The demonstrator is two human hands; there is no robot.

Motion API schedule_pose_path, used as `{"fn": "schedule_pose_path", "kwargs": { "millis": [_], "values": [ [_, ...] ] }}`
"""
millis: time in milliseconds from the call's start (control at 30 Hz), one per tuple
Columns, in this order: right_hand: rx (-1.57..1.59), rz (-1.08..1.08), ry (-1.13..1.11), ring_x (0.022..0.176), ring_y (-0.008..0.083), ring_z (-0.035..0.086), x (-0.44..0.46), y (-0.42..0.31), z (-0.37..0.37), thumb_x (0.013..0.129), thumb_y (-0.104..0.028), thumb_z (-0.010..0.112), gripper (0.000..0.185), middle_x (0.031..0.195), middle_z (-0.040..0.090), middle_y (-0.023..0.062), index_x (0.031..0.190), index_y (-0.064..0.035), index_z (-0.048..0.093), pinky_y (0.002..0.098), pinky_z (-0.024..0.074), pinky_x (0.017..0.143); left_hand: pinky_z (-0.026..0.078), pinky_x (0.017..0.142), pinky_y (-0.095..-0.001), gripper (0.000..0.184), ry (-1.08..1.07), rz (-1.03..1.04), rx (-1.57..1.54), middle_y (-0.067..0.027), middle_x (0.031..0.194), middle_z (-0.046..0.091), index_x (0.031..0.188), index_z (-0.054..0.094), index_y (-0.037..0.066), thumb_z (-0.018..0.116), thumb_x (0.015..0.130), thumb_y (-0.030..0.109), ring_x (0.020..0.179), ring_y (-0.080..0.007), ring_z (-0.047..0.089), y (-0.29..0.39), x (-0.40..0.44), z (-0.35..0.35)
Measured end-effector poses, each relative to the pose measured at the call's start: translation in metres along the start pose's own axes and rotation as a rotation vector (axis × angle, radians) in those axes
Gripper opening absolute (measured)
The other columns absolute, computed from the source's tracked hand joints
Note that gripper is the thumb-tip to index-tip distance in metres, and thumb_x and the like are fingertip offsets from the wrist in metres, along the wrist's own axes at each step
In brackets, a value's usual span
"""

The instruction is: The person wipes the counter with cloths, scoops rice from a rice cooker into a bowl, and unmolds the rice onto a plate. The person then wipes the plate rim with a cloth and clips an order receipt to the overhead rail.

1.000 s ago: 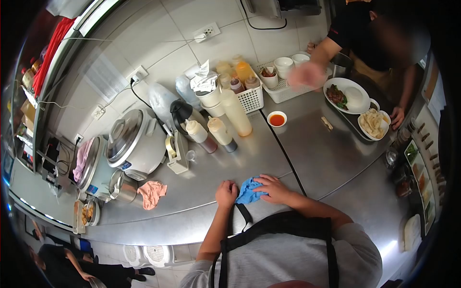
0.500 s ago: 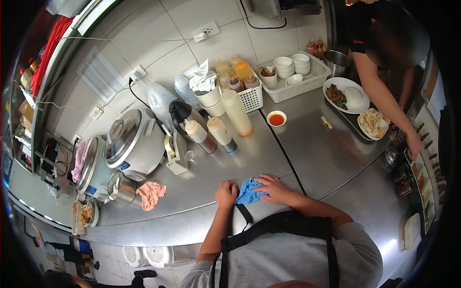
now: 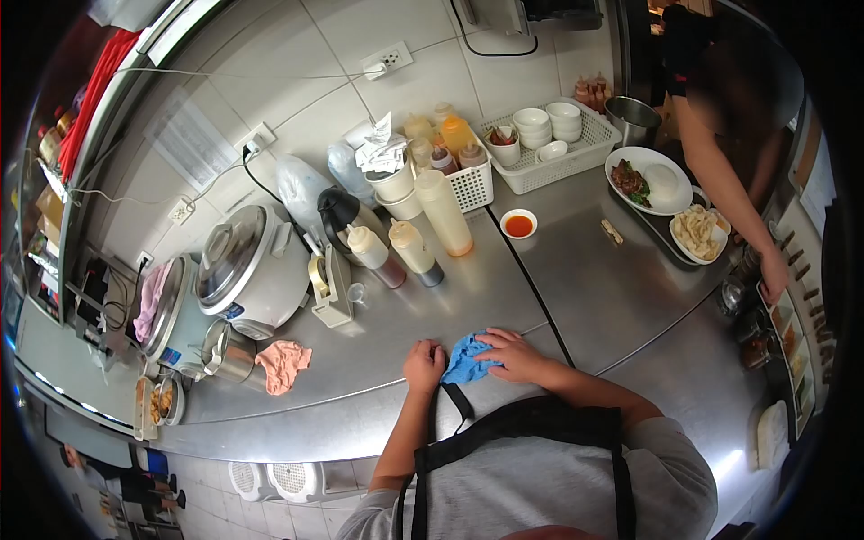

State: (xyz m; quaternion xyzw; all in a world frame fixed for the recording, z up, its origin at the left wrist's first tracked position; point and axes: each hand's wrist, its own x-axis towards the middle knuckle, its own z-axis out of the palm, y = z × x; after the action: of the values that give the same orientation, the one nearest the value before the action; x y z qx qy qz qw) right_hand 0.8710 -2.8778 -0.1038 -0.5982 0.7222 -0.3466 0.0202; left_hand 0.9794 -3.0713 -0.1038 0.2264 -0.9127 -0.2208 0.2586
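On the steel counter point(image 3: 378, 360), close to its front edge, lies a crumpled blue cloth point(image 3: 465, 362). My right hand point(image 3: 511, 355) rests over its right side, fingers curved onto the fabric and gripping it. Just left of the cloth, my left hand point(image 3: 423, 364) is curled into a fist on the counter; nothing shows in it. Ahead of my hands stand a squeeze bottle with dark red sauce point(image 3: 378, 256), one with black sauce point(image 3: 416, 253) and a taller pale one point(image 3: 442, 214). A small bowl of orange-red sauce point(image 3: 518, 224) sits beyond them.
Left are a rice cooker point(image 3: 252, 270), a tape dispenser point(image 3: 331, 292) and a pink cloth point(image 3: 283, 365). At right are a plate of rice and meat point(image 3: 664, 186), a bowl of fried pieces point(image 3: 697, 234) and a co-worker's arm point(image 3: 729, 193). A white basket point(image 3: 549, 168) holds bowls.
The co-worker at right has shifted slightly, the arm still reaching down to the containers. A person in the lower-left background has moved. My hands and the blue cloth stay put.
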Motion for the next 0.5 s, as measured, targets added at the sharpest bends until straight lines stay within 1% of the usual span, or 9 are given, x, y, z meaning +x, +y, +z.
{"fn": "schedule_pose_path", "kwargs": {
  "millis": [33,133,233,333,400,500],
  "values": [
    [-0.002,0.002,-0.001,0.117,0.0298,0.033,0.000,0.000,0.000,0.069,-0.018,0.059,0.033,0.126,0.040,0.0053,0.101,-0.0199,0.059,0.0404,0.0286,0.095,0.044,0.059,-0.0359,0.009,-0.001,0.001,-0.002,-0.0090,0.071,0.055,0.073,0.058,0.009,0.056,0.072,0.017,0.067,-0.0277,0.055,0.000,0.000,0.000],
    [0.054,0.008,0.010,0.117,0.0294,0.034,0.001,0.000,0.001,0.069,-0.019,0.059,0.030,0.125,0.040,0.0042,0.100,-0.0203,0.060,0.0446,0.0275,0.095,0.044,0.059,-0.0361,0.009,-0.003,0.002,0.004,-0.0091,0.071,0.054,0.073,0.058,0.009,0.056,0.072,0.017,0.067,-0.0277,0.055,-0.001,0.001,0.001],
    [-0.269,0.141,-0.027,0.117,0.0287,0.034,0.002,-0.007,-0.004,0.070,-0.020,0.058,0.027,0.124,0.042,0.0031,0.097,-0.0208,0.060,0.0505,0.0252,0.094,0.044,0.060,-0.0365,0.009,-0.015,0.004,0.025,-0.0093,0.071,0.054,0.073,0.058,0.009,0.056,0.072,0.018,0.068,-0.0277,0.055,-0.001,0.000,0.000],
    [-0.437,0.421,0.120,0.116,0.0282,0.034,0.005,0.030,-0.018,0.072,-0.019,0.056,0.024,0.122,0.043,0.0027,0.096,-0.0210,0.060,0.0542,0.0223,0.093,0.044,0.058,-0.0375,0.009,-0.002,0.021,0.040,-0.0089,0.072,0.054,0.073,0.057,0.010,0.055,0.072,0.019,0.067,-0.0281,0.055,-0.002,-0.001,0.000],
    [-0.557,0.580,0.319,0.115,0.0269,0.035,-0.001,0.066,-0.025,0.070,-0.017,0.058,0.023,0.118,0.045,0.0027,0.093,-0.0199,0.061,0.0524,0.0236,0.093,0.044,0.058,-0.0381,0.009,0.002,0.018,0.043,-0.0088,0.072,0.055,0.073,0.056,0.011,0.055,0.072,0.019,0.066,-0.0284,0.055,-0.001,0.001,0.001],
    [-0.512,0.695,0.385,0.116,0.0256,0.035,-0.001,0.085,-0.035,0.071,-0.017,0.057,0.022,0.118,0.045,0.0031,0.092,-0.0189,0.061,0.0526,0.0217,0.095,0.044,0.057,-0.0382,0.009,-0.021,-0.003,0.052,-0.0090,0.074,0.055,0.076,0.056,0.011,0.055,0.072,0.019,0.066,-0.0281,0.055,0.001,0.000,0.001]
  ]
}}
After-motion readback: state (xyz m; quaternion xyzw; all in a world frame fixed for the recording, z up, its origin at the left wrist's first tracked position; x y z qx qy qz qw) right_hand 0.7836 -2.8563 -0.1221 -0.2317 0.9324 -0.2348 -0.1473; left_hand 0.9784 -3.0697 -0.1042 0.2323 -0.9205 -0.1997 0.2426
